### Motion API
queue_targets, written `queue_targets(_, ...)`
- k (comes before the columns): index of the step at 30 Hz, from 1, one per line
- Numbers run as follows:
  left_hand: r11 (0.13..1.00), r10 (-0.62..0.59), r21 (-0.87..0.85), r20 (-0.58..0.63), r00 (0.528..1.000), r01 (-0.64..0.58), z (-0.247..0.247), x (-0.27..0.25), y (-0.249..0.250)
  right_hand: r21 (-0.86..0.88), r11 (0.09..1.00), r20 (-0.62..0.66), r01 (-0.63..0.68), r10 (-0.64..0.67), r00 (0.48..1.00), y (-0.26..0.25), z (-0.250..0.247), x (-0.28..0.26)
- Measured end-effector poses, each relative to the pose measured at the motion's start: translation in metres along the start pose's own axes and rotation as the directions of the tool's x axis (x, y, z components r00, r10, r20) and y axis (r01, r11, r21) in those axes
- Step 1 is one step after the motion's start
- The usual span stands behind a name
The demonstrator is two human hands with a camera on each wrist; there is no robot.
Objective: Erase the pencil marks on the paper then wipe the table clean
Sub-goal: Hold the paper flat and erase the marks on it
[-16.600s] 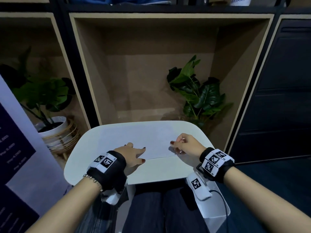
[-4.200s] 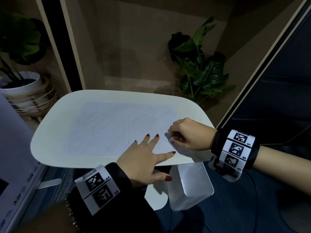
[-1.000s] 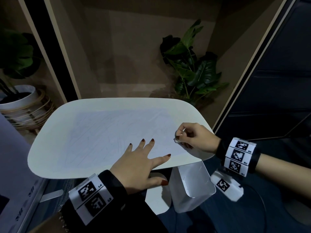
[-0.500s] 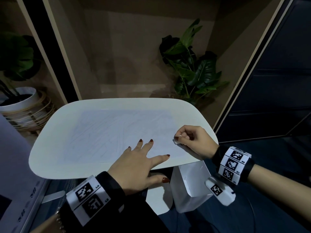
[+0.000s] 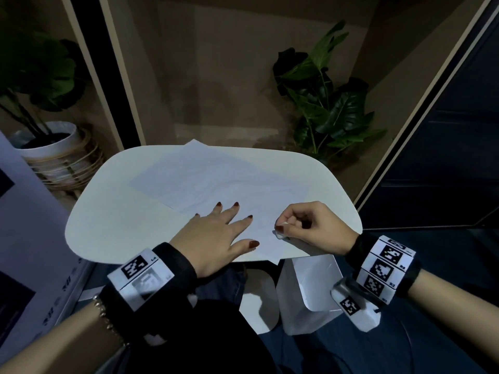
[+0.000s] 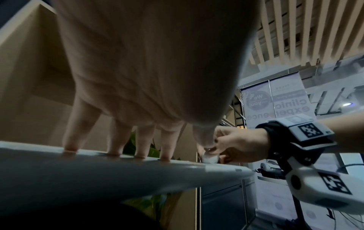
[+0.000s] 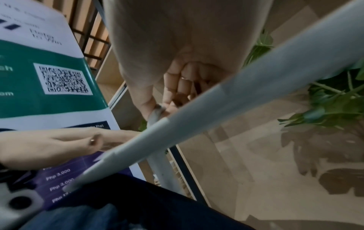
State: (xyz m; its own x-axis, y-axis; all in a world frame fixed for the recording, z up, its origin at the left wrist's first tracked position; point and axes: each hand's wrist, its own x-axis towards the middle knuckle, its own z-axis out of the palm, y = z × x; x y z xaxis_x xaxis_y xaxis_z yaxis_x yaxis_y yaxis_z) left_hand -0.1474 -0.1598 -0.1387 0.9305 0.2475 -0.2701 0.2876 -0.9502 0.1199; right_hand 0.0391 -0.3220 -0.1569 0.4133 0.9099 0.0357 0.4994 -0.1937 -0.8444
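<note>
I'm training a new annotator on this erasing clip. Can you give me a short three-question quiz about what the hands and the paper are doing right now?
1. True or false: the left hand lies flat with fingers spread on the paper.
2. What does the right hand pinch? A) a pencil B) a small white eraser C) a cloth
3. Fill in: one far corner of the paper sticks out past the ____ edge of the white table.

Key
1. True; the left wrist view shows the fingertips pressed down.
2. B; it touches the paper near the sheet's near right corner.
3. Far; the sheet lies turned at an angle to the table.
</note>
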Motion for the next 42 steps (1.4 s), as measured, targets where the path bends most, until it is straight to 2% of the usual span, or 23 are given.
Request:
queue_targets(4,0.998,-0.006,0.062,-0.062,0.998,0.01,0.006,0.003,0.001,0.017,1.0,-0.138,0.023,-0.02,0.99,0.002,0.018,-0.007)
queue_targets(9,0.993,-0.012,0.116,-0.112,0.994,0.025,0.008,0.007,0.001,0.013,0.997,-0.097,0.077,-0.075,0.992,-0.005,0.031,-0.011)
queue_targets(13,0.988,-0.026,0.15,-0.107,0.994,0.042,0.01,0.006,0.003,0.017,0.997,-0.192,0.078,-0.073,0.979,-0.005,0.03,-0.008)
queue_targets(18,0.987,-0.033,0.151,-0.097,0.995,0.048,0.01,0.004,0.004,0.001,0.997,-0.073,0.074,-0.073,0.995,-0.01,0.033,-0.01)
queue_targets(22,0.985,-0.029,0.164,-0.106,0.994,0.046,0.01,0.003,0.004,-0.051,0.996,-0.169,0.067,-0.074,0.983,-0.008,0.031,-0.009)
queue_targets(27,0.988,-0.037,0.143,-0.105,0.994,0.052,0.011,0.003,0.003,-0.171,0.978,-0.101,0.12,-0.139,0.985,-0.016,0.038,-0.014)
queue_targets(32,0.98,-0.054,0.183,-0.138,0.989,0.079,0.016,0.005,0.007,-0.308,0.947,-0.204,0.095,-0.164,0.965,-0.015,0.029,-0.009)
queue_targets(38,0.983,-0.065,0.159,-0.144,0.987,0.088,0.014,0.005,0.01,-0.296,0.943,-0.132,0.148,-0.194,0.972,-0.019,0.035,-0.014)
queue_targets(42,0.988,-0.056,0.132,-0.154,0.987,0.076,0.014,0.004,0.008,-0.317,0.944,-0.19,0.095,-0.161,0.968,-0.012,0.028,-0.008)
